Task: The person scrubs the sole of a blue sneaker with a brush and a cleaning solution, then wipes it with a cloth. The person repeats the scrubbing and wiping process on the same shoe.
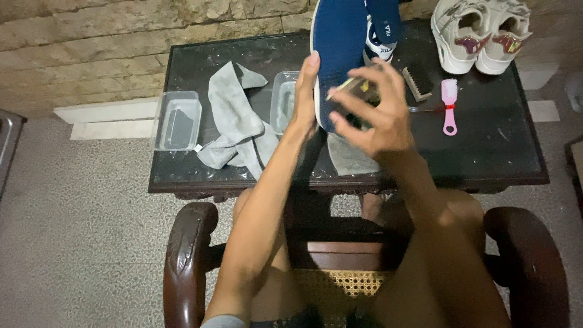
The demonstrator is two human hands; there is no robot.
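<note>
Fingers (358, 76) of the right hand (373, 115) pinch a small brush (349, 85) against a blue shoe's sole (340, 36), held above the table (504, 146) by the left hand (305, 91), fingers pressed together. Short, firm strokes suit it. Bristles are hidden; the shoe's toe is cut off
</note>
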